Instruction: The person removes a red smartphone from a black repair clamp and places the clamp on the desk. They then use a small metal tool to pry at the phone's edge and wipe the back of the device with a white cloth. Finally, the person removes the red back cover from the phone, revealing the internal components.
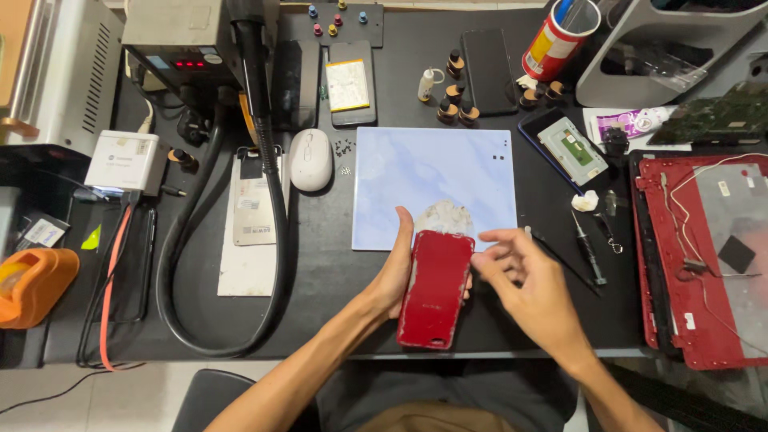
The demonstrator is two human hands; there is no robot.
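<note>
Black bench [336, 280], crowded with repair gear, fills the head view. Left hand [396, 276] grips a red phone [436, 288] by its left edge, just off the 6 o'clock edge of a pale blue tile [432, 184]. Phone's long axis runs 12 to 6, tilted slightly; its back is glossy, chipped white along the edges. Right hand [528, 284] hovers at 3 o'clock of it, fingers loosely curled, holding nothing visible, fingertips near its top corner. A mouse [310, 158] sits at 10 o'clock.

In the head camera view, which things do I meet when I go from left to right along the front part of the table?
Orange tape dispenser → black hose loop → left hand → red phone → right hand → screwdriver → red laptop cover.
</note>
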